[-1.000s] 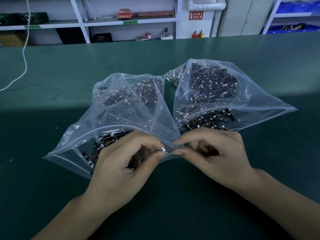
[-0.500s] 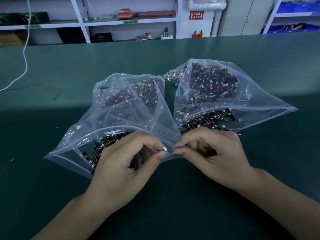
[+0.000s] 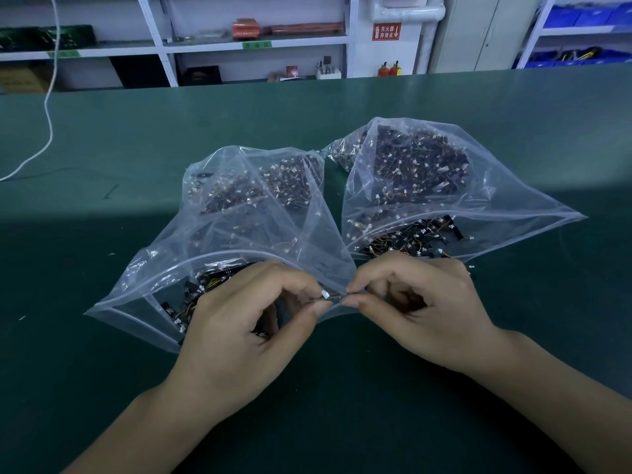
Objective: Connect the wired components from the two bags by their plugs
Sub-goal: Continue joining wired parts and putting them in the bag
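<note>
Table [image 3: 102, 336] was dark green, lighter green band across the far half. Both bags, left bag [image 3: 239, 234] and right bag [image 3: 478, 200], were clear plastic, holding black parts with white plugs and yellow-orange wires. Plug [image 3: 325, 295] pinched between the fingertips was white, with a short reddish wire. Shelving [image 3: 150, 42] was white; bins [image 3: 581, 15] blue; wall sign [image 3: 386, 31] red with white characters; hanging cable [image 3: 48, 114] white.

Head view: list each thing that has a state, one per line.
left bag: mouth open, lying flat
right bag: mouth open, lying flat
white plug: pinched between both hands' fingertips
left hand: pinching the plug
right hand: pinching the wire end
</note>
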Demonstrator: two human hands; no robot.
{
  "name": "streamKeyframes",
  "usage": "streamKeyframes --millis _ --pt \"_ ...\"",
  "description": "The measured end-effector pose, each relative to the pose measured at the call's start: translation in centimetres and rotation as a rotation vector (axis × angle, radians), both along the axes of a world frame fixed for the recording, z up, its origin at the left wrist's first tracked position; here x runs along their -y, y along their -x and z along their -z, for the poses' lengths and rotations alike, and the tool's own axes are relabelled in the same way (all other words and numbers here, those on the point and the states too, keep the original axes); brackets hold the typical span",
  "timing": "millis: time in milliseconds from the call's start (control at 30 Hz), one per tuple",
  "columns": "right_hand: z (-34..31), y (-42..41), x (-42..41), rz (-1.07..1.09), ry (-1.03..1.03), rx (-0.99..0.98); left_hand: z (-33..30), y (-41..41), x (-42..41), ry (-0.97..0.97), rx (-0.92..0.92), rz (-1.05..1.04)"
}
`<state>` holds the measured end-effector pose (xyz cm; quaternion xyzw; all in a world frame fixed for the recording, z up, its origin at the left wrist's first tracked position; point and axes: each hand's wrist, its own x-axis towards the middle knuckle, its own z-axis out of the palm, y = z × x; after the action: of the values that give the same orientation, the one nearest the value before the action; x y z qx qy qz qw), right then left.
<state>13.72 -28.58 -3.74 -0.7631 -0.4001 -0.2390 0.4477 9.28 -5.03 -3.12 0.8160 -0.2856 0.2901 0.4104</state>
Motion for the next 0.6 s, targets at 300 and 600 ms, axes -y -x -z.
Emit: streamKeyframes --millis 300,600 --pt "0.3 -2.8 2.3 0.151 -0.051 -0.229 -0.4 0.1 -0.2 0.075 -0.021 -0.035" --pt "0.5 -3.8 3.5 0.3 0.11 -0.321 -0.2 0.1 -0.2 0.078 -0.024 -0.043"
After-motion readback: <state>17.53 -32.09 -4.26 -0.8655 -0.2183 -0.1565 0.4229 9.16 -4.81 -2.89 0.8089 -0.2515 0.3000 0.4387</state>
